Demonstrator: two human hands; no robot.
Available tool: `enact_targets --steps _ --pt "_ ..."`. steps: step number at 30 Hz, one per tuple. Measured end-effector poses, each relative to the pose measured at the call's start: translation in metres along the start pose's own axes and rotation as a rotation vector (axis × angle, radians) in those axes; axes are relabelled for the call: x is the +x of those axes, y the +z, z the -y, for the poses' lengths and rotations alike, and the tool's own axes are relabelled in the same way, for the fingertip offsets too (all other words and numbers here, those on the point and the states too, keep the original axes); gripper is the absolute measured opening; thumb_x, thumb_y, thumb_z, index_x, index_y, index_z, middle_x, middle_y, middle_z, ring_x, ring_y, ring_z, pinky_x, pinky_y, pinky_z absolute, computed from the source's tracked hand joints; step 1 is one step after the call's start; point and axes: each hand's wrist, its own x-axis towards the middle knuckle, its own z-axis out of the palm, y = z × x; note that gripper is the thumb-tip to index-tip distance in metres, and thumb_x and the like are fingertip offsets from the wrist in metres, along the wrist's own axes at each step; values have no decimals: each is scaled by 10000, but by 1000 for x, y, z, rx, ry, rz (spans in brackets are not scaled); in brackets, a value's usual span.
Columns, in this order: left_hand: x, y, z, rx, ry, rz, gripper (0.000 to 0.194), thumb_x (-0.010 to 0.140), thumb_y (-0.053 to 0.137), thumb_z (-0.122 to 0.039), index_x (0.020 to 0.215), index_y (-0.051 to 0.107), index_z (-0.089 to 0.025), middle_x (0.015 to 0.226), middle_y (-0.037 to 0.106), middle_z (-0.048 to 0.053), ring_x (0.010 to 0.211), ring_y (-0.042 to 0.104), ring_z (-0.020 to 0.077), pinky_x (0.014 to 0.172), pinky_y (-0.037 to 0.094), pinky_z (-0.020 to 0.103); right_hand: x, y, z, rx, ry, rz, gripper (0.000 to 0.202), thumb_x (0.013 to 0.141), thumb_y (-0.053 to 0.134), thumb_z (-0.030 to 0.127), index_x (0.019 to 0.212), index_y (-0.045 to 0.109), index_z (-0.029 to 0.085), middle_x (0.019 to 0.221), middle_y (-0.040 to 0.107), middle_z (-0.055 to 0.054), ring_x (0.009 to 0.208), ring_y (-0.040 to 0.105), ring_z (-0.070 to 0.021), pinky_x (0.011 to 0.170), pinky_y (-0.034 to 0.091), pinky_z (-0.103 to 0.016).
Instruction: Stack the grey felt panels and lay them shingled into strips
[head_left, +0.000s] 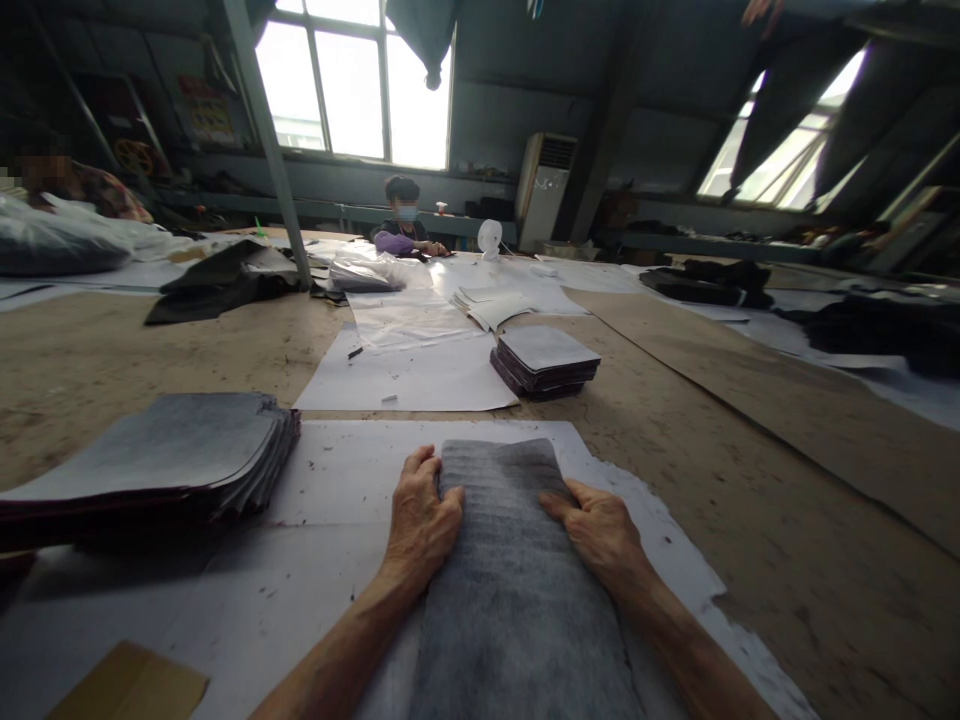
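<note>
A long grey fabric sheet (pixel 517 590) stretches from the bottom edge of the head view up to between my two hands. Along its left edge, my left hand (pixel 426 515) grips it, thumb on top and fingers at the side. Opposite, my right hand (pixel 600 525) is closed on the right edge, its thumb lying over the surface. Faint ripples cross the sheet near its far end. How many layers lie under it, I cannot tell. White paper (pixel 330 560) spreads beneath the hands. To the left lies a large stack of grey-topped cut pieces (pixel 165 445).
Ahead stands a smaller stack of dark cut pieces (pixel 546 360). A piece of brown cardboard (pixel 127 685) lies at lower left. Dark cloth (pixel 225 280) rests by a post (pixel 270 140). Across the table sits a person (pixel 405 225) near a small white fan (pixel 490 238).
</note>
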Motion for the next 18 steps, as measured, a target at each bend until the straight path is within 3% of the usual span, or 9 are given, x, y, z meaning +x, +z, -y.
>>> enact_targets --steps 4,12,18 --pt "-1 0 -1 11 6 -10 348 655 500 -144 987 588 -94 1229 483 120 1157 445 223 1023 333 313 -3 -1 7 -78 36 21 327 669 571 444 880 681 219 926 681 -53 929 594 -292 817 417 -388" --pt "-2 0 -2 31 5 -11 390 652 514 -145 1031 567 -70 1253 462 139 1175 421 236 1029 326 337 -5 -3 14 -116 36 37 310 677 560 406 869 675 191 921 674 -77 937 587 -290 819 409 -367" --pt "0 -1 -3 34 -10 14 398 648 530 -150 1036 569 -68 1275 444 136 1184 410 226 1035 316 312 -4 -5 8 -30 17 88 296 676 549 411 822 677 186 782 684 -36 790 621 -239 673 454 -286"
